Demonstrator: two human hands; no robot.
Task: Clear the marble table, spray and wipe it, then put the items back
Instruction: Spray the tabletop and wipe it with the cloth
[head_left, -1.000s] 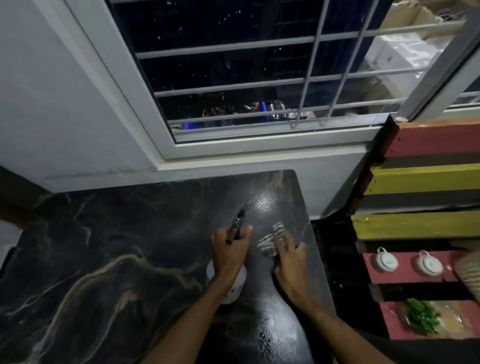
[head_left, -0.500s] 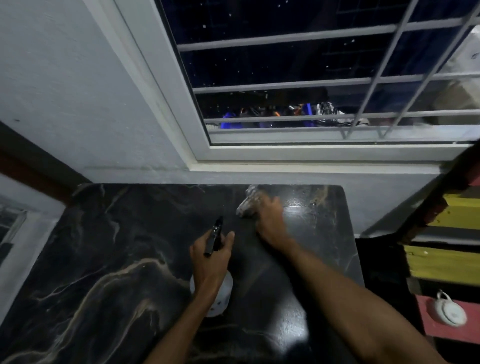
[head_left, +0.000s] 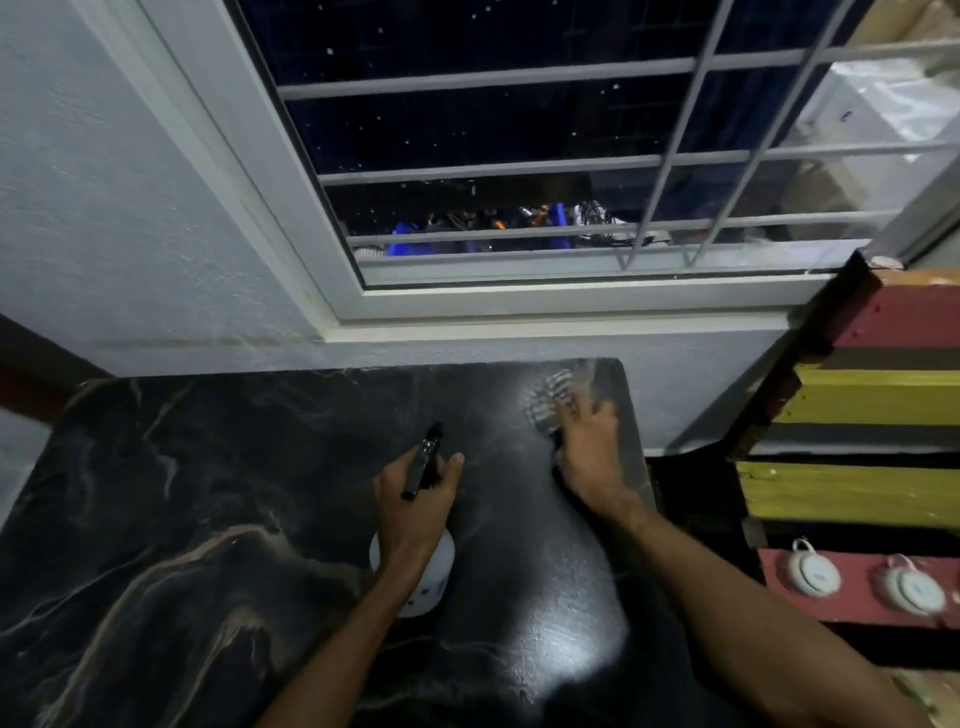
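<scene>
Dim interior; window (head_left: 467, 130) behind the marble table (head_left: 208, 519) is black with pale specks; broad white glare on the table's near right part, fainter sheen at its far right corner; cloth (head_left: 545, 400) and right hand (head_left: 587, 452) at that corner smeared by motion blur; straight frame lines above the table bow, wide-angle; overall soft.

1. The right hand (head_left: 589, 452) is sliding the striped cloth (head_left: 548, 400) rightwards, from the far middle of the marble table (head_left: 208, 493) to its far right corner.
2. The painted pallet shelf (head_left: 872, 395) is coming back into view as the head camera is swinging right.
</scene>
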